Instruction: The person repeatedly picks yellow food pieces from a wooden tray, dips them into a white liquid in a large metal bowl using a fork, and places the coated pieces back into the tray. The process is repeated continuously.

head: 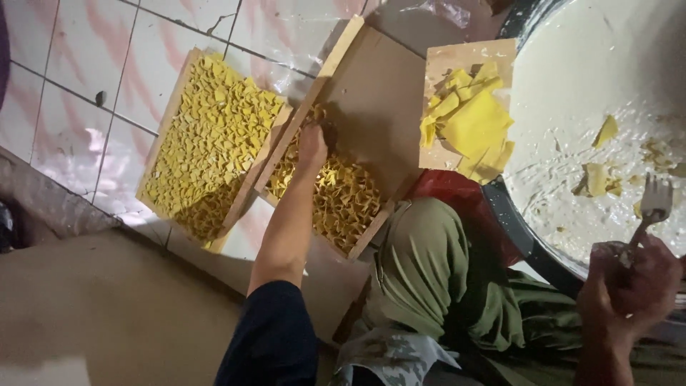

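Observation:
My left hand (312, 146) reaches into a half-filled wooden tray (379, 93), its fingers down among the small folded yellow dough pieces (343, 196); whether it grips one is hidden. My right hand (629, 286) is closed around the handle of a fork (654, 204), whose tines rest in the white filling of a large round basin (572, 107). A small board (443, 64) between tray and basin carries a loose stack of flat yellow wrappers (471, 125).
A second wooden tray (171, 121), packed with several folded yellow pieces (214, 143), lies to the left on the tiled floor (86, 93). My olive-green trouser knee (421, 264) sits between the trays and the basin. A red object (457, 193) shows under the board.

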